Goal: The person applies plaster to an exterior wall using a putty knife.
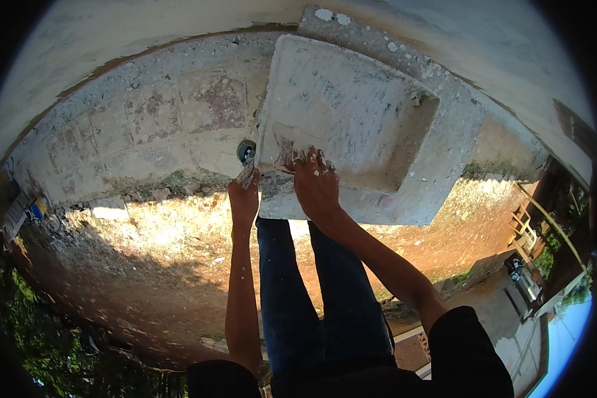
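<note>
A shallow grey-white concrete basin (338, 86) with raised rims lies ahead of me. My right hand (317, 179) is over its near left part, fingers bent and spotted with white bits. Under and beside these fingers is a crumpled brownish, cloth-like piece (285, 154), whose kind I cannot make out. At the basin's near left corner is my left hand (245, 189), closed, its fingers smeared greyish white; what it grips is hidden. Just beyond it, against the basin's left side, sits a small dark round container (245, 150) with something pale in it.
The basin rests on a concrete slab (454, 142) below a pale wall (146, 30). Worn paving (152, 126) runs left. Sunlit brown ground (199, 232) lies around my legs (318, 285). A wooden frame (524, 229) stands far right; a blue-and-white packet (38, 207) lies far left.
</note>
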Demonstrator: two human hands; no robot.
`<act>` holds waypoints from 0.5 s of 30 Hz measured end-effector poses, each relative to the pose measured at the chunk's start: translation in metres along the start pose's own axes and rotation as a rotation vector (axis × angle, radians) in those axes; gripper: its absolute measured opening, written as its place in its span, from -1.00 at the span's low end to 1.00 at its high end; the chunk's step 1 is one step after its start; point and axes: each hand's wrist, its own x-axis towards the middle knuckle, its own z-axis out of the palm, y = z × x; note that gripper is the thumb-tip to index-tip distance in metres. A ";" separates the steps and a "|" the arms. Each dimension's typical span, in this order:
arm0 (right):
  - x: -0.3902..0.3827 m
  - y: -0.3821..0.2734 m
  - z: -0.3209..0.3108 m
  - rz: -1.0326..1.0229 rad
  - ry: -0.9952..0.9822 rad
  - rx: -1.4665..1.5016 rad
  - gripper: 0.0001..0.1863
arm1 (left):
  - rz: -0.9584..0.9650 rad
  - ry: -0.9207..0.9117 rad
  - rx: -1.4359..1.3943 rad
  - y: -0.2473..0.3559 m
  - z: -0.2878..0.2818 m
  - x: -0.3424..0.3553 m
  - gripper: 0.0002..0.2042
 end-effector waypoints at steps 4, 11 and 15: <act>-0.004 0.016 -0.034 0.100 0.030 0.073 -0.65 | 0.044 -0.028 -0.018 0.002 -0.002 -0.001 -0.73; 0.052 0.073 -0.055 0.261 0.268 0.070 -0.66 | -0.006 -0.056 -0.030 0.007 0.000 0.000 -0.75; 0.070 0.059 -0.045 0.314 0.177 0.121 -0.74 | 0.017 -0.040 -0.068 0.004 -0.003 0.000 -0.76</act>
